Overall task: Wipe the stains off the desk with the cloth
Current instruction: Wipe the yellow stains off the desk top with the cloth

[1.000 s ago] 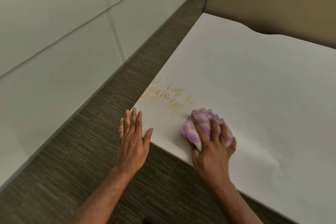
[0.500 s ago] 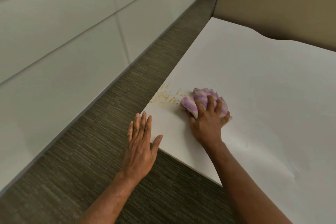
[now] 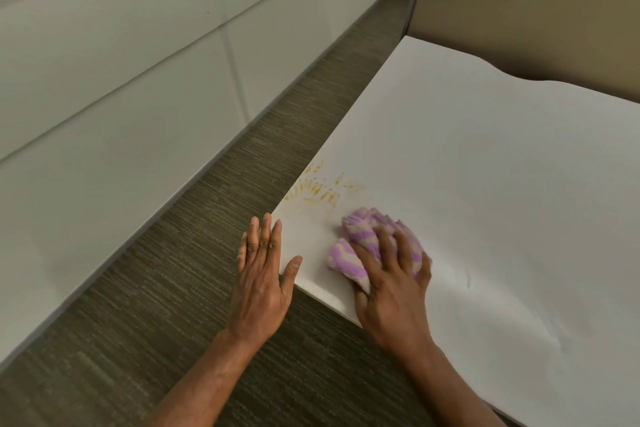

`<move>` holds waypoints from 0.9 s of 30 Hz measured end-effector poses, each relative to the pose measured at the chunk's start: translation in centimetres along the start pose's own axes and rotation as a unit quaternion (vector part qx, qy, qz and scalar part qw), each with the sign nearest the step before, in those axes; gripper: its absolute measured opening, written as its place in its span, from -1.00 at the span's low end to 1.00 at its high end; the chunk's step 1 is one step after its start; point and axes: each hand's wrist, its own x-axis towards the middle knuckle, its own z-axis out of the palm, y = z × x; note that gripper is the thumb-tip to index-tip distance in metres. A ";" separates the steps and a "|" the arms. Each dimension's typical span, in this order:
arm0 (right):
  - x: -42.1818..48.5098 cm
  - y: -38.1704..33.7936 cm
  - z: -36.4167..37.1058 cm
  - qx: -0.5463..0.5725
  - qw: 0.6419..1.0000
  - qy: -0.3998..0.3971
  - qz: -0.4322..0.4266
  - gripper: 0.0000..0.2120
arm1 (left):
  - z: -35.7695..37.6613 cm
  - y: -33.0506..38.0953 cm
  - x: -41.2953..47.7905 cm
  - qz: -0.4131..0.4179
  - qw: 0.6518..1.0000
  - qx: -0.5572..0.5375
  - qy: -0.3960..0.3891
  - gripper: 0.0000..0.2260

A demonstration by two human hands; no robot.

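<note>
A white desk (image 3: 485, 166) fills the right of the view. Yellow-orange streaks and specks of stain (image 3: 320, 189) lie near its left corner. A bunched purple and cream striped cloth (image 3: 360, 237) sits on the desk just below and right of the stain, not covering it. My right hand (image 3: 391, 284) presses down on the cloth with fingers curled over it. My left hand (image 3: 261, 274) lies flat at the desk's corner, fingers straight, thumb on the desk top, holding nothing.
Grey-brown carpet (image 3: 194, 288) runs along the desk's left side. White wall panels (image 3: 121, 97) stand beyond it on the left. A tan partition (image 3: 526, 7) rises behind the desk's far edge.
My right hand has pulled the cloth back toward me and to the right, off the stain it covered half a second ago. The streaks look fainter on the right. The left hand stays put.
</note>
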 end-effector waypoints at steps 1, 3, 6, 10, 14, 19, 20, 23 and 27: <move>-0.1 0.7 -0.2 -0.007 1.000 0.008 0.018 -0.40 | 0.0 -0.1 0.1 -0.002 1.000 0.000 0.000 -0.36; 0.5 1.6 -0.6 -0.012 0.998 0.022 0.065 -0.41 | -0.2 -0.4 0.4 -0.005 1.000 -0.001 0.001 -0.36; 3.1 2.3 -0.7 0.010 0.991 0.035 0.128 -0.44 | -0.3 -0.7 0.6 -0.007 1.000 -0.002 -0.001 -0.36; 7.7 1.9 -0.2 0.033 0.985 0.035 0.167 -0.42 | -0.2 -0.9 0.7 -0.007 1.000 -0.008 -0.002 -0.37; 11.0 -0.1 0.5 0.032 0.988 0.024 0.150 -0.40 | -0.2 -1.0 0.6 -0.003 1.000 -0.018 -0.001 -0.37; 11.9 -2.6 1.2 0.034 0.998 -0.003 0.062 -0.41 | -0.1 -0.8 0.6 -0.009 0.999 -0.048 -0.003 -0.38; 11.6 -3.0 1.3 0.037 0.998 -0.008 0.041 -0.40 | -0.2 -0.8 0.6 -0.014 0.998 -0.055 -0.002 -0.39; 9.5 -4.2 1.3 0.022 1.000 -0.017 -0.013 -0.37 | -0.2 -0.5 0.6 -0.021 0.997 -0.074 0.001 -0.39; 5.7 -4.2 1.1 0.012 0.998 -0.013 -0.062 -0.40 | -0.3 -0.6 0.5 -0.016 0.997 -0.071 -0.003 -0.37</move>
